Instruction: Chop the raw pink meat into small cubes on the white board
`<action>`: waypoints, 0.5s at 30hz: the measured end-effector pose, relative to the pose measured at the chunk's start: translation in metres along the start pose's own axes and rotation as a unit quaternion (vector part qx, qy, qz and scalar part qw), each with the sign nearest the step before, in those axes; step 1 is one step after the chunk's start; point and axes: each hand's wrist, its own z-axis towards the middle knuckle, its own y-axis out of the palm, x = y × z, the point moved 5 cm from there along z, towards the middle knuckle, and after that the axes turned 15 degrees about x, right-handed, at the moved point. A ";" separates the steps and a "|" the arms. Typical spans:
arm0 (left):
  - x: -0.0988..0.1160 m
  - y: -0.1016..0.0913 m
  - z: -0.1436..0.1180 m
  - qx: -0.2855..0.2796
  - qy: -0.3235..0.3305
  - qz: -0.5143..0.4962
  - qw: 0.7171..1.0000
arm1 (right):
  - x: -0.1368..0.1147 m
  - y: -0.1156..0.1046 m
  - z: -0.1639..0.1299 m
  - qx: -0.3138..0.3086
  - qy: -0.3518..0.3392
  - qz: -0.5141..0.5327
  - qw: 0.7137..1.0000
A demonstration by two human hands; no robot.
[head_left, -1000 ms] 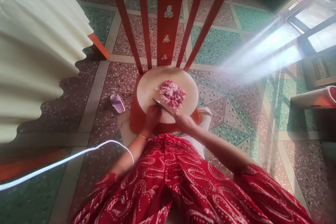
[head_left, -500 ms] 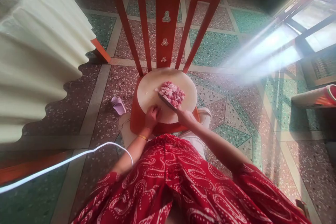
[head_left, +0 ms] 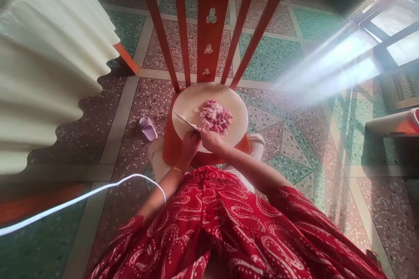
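My right hand (head_left: 211, 140) is closed round the handle of a knife (head_left: 185, 120), whose blade points up and left over the board. Close beside it, my left hand (head_left: 190, 144) has its fingers curled at the board's near edge, just below the blade. Whatever those fingers hold, if anything, is hidden. A heap of chopped pink meat (head_left: 216, 115) lies right of centre on a round pale cutting board (head_left: 185, 97). Small scraps lie left of the heap. Under the board is the seat of a red wooden chair (head_left: 168, 150).
The slatted chair back (head_left: 207, 30) rises behind the board. A pale cloth (head_left: 62, 74) hangs at the left, and a white cable (head_left: 108, 188) runs across to my left arm. One lilac slipper (head_left: 148, 128) lies on the terrazzo floor (head_left: 271, 61).
The knife has moved from the near side of the meat heap leftward to above my left hand. My right hand has come left, close against the left one.
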 end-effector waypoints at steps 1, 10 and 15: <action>0.000 0.000 0.000 -0.004 -0.002 -0.001 1.000 | 0.001 0.000 0.001 0.005 0.001 0.003 1.000; 0.004 -0.013 -0.004 0.012 -0.027 -0.028 0.999 | 0.050 -0.011 -0.054 -0.013 0.047 -0.034 0.998; 0.003 -0.013 -0.004 0.001 -0.043 -0.009 0.999 | 0.034 -0.010 -0.058 -0.069 0.043 -0.021 0.996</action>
